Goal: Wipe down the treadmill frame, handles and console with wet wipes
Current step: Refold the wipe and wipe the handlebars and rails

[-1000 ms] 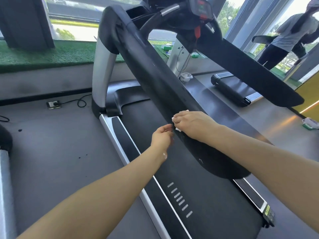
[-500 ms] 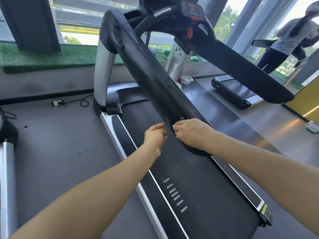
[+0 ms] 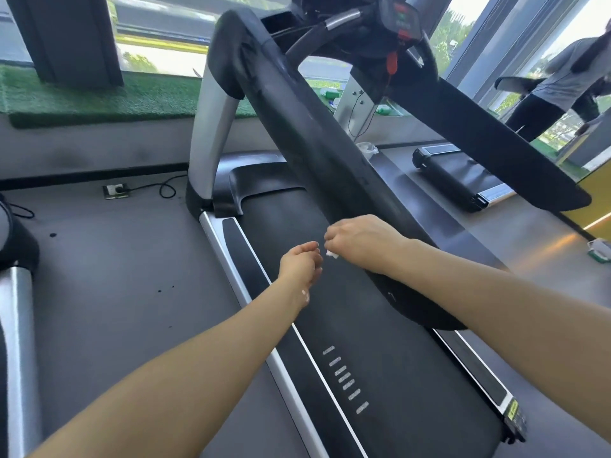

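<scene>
A black treadmill fills the view, its long left handle sloping from the top left down toward me. On the lower part of this handle my right hand presses a white wet wipe, of which only a small corner shows under the fingers. My left hand hovers just left of it over the belt, fingers loosely curled and holding nothing. The console with a red safety key sits at the top. The right handle slopes off to the right.
A silver upright carries the left handle. A floor socket with a cable lies to the left. Another treadmill and a person are at the right. A wipes pack lies on the floor far right. Part of another machine stands at the left edge.
My right hand has slid the wipe along the lower left handle and both hands shifted slightly; my head has moved, so the handle's end shows lower in the view.
</scene>
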### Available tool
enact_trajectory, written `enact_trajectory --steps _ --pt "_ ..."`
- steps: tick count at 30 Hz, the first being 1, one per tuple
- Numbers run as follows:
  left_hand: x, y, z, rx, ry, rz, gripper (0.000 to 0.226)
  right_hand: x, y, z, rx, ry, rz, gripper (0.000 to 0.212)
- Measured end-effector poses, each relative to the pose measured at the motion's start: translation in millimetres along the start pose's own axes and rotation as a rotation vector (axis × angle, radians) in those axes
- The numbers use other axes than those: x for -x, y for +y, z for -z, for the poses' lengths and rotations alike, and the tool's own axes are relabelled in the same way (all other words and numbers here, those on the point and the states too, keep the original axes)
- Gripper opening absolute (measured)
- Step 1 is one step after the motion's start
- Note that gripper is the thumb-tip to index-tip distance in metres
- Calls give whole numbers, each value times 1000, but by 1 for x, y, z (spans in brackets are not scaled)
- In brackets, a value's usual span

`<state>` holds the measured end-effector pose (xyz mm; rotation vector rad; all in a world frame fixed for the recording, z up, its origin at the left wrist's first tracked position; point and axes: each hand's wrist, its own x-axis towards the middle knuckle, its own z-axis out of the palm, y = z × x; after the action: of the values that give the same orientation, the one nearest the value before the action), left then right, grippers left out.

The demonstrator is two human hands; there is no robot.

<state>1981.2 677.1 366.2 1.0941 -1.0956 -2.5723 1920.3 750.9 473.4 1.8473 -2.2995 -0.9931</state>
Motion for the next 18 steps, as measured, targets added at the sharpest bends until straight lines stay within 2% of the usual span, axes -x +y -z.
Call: enact_trajectory --steps 3,9,18 --pt "-17 9 5 12 -8 37 32 -34 13 5 60 -4 -2 27" --pt "-44 25 15 5 -26 91 31 -82 33 7 167 -120 10 25" --pt "-51 16 19 -47 10 161 30 -81 20 -16 216 -290 -5 36"
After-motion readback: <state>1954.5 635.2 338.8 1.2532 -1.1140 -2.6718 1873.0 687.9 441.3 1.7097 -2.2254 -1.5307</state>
